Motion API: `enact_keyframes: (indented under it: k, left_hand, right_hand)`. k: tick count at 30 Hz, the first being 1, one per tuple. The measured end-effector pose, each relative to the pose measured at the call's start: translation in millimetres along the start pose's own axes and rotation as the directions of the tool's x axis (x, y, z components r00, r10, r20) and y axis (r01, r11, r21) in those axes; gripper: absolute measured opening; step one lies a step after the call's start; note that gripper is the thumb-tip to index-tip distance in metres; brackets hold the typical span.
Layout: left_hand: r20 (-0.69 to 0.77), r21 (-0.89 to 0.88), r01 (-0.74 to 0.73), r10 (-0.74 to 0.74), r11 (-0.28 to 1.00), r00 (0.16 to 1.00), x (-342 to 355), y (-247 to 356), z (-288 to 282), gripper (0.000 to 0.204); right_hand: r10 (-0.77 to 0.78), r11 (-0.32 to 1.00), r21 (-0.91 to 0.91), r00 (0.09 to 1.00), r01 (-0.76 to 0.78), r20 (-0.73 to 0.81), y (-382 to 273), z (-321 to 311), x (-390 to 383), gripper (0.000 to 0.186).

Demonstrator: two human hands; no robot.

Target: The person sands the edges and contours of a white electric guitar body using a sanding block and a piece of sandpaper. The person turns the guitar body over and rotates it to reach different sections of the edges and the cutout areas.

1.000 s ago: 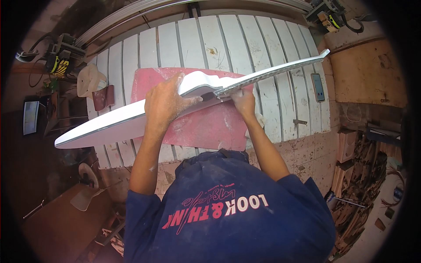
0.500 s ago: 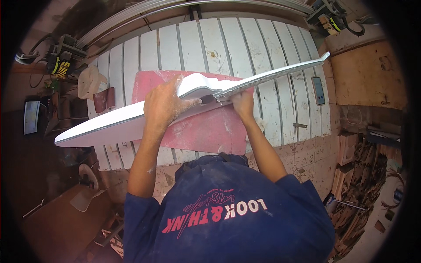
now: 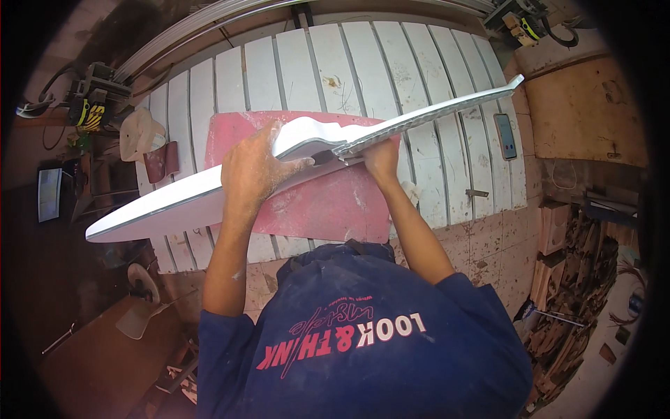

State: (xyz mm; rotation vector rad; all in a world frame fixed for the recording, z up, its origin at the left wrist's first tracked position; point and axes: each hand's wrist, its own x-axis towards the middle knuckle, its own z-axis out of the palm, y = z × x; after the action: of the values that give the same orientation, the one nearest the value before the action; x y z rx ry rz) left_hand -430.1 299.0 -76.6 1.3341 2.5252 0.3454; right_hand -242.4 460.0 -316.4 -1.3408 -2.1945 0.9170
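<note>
An unfinished white electric guitar [image 3: 160, 200] is held on edge above a dusty red mat [image 3: 307, 216]. Its body points left, and the neck [image 3: 433, 106] rises toward the far right, ending in a small bent headstock. My left hand [image 3: 251, 164] grips the body near its cutaway, the thumb on the near face and the fingers over the upper edge. At the neck joint, my right hand [image 3: 382, 160] is closed around the neck from below; most of its fingers are hidden behind it. Pale dust coats my left hand.
The mat lies on a white slatted table [image 3: 366, 63]. A phone [image 3: 505, 136] and a small metal piece [image 3: 477, 193] rest at right. Left are a cream cap [image 3: 136, 134] and a curled reddish-brown sheet [image 3: 162, 162]. Wood scraps [image 3: 558, 342] are piled at lower right.
The guitar has tilted slightly: the headstock is a little higher and the body's left end a little lower. Both hands have shifted slightly left with it, keeping their grip.
</note>
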Motion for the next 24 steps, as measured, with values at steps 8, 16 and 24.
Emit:
enact_keyframes:
  k: [8, 16, 24]
  left_hand:
    - [-0.019, 0.006, -0.005, 0.005, 1.0, 1.0, 0.6, -4.9, 0.6, 0.087]
    - [-0.035, 0.018, -0.002, 0.002, 1.0, 0.999, -2.8, -4.3, 1.5, 0.086]
    - [-0.001, -0.036, 0.001, -0.001, 0.999, 1.0, -0.7, 1.7, 6.5, 0.088]
  right_hand:
    - [0.206, 0.978, 0.027, 0.978, -0.206, -0.02, -19.4, -6.1, -1.3, 0.03]
    - [0.199, 0.98, 0.008, 0.975, -0.201, 0.104, -26.3, -15.1, -5.1, 0.036]
    - [0.157, 0.987, 0.056, 0.985, -0.153, -0.074, -11.6, -0.4, -1.6, 0.036]
